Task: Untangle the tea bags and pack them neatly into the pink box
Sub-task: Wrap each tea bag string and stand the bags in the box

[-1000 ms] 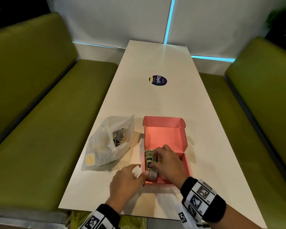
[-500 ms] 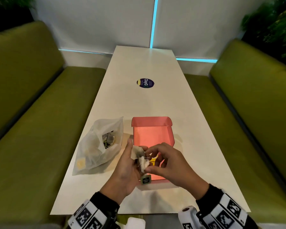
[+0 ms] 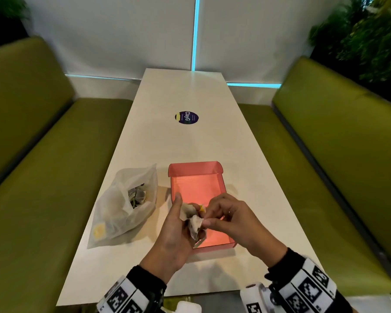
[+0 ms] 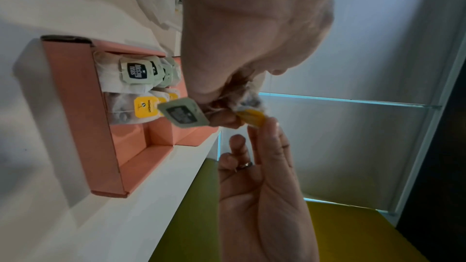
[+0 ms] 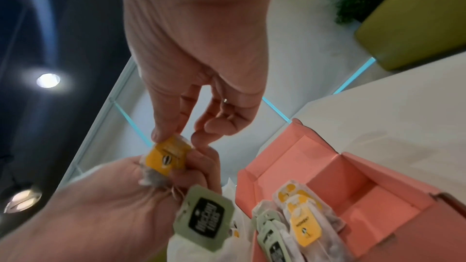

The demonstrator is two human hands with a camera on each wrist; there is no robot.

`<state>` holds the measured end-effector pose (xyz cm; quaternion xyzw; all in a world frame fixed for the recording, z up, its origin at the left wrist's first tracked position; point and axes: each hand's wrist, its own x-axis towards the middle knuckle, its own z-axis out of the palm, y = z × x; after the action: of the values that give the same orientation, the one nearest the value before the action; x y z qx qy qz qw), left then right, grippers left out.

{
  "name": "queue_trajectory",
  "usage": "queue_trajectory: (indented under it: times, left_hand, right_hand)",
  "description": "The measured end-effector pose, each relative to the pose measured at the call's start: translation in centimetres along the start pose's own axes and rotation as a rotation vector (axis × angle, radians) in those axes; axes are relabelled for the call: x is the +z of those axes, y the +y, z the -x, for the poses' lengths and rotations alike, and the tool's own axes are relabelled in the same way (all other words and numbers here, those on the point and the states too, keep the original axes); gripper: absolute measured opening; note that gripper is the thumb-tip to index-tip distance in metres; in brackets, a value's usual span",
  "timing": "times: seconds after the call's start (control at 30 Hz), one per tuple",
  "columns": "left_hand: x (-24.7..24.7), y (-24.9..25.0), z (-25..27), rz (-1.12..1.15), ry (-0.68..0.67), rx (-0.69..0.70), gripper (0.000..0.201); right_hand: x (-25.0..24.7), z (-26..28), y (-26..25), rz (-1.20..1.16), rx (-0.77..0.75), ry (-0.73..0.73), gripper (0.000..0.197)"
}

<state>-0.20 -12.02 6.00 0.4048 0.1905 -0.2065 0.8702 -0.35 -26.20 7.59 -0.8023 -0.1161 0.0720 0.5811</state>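
The open pink box (image 3: 221,177) lies on the white table (image 3: 190,143), and both hands hover over its near end. My left hand (image 3: 185,214) grips a tangled clump of tea bags (image 3: 193,222) with twisted strings. A green tag (image 5: 204,218) dangles from the clump. My right hand (image 3: 207,219) pinches the clump's yellow tag (image 5: 169,156) between thumb and forefinger. Inside the box, packed tea bags stand in two rows, one green-tagged (image 4: 136,73) and one yellow-tagged (image 4: 143,107). The far part of the box holds nothing.
A translucent plastic bag (image 3: 127,204) with more tea bags lies just left of the box. A round dark sticker (image 3: 186,117) sits on the table further back. Green benches (image 3: 43,177) flank the table on both sides.
Both hands have come up out of the box's near end, and they now hold a tangled clump of tea bags between them above it. My right hand has taken the yellow tag.
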Motion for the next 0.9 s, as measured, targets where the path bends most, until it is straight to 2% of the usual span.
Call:
queue_trajectory:
  times: [0.13, 0.33, 0.5, 0.6, 0.73, 0.9]
  left_hand:
    - [0.1, -0.2, 0.3, 0.023, 0.014, -0.021, 0.049]
    - [0.3, 0.0, 0.2, 0.127, 0.025, -0.09, 0.047]
    - [0.3, 0.2, 0.4, 0.0, -0.015, -0.065, 0.055]
    - [0.5, 0.3, 0.4, -0.04, 0.005, -0.013, 0.054]
    - [0.7, 0.6, 0.3, 0.005, 0.022, 0.069, 0.044]
    - [0.5, 0.8, 0.4, 0.046, -0.035, 0.037, 0.042]
  right_hand:
    - [-0.2, -0.1, -0.8, -0.132, 0.07, -0.015, 0.008]
    - [0.2, -0.6, -1.6, -0.122, 0.112, 0.052, 0.003]
    - [0.1, -1.0, -2.2, -0.155, 0.162, 0.026, 0.01]
    - [0.3, -1.2, -2.3, -0.169, 0.174, -0.002, 0.012]
    - [0.5, -1.4, -2.6, -0.228, 0.176, -0.038, 0.016]
    - [0.1, -2.1, -3.1, -0.326, 0.184, 0.004, 0.017]
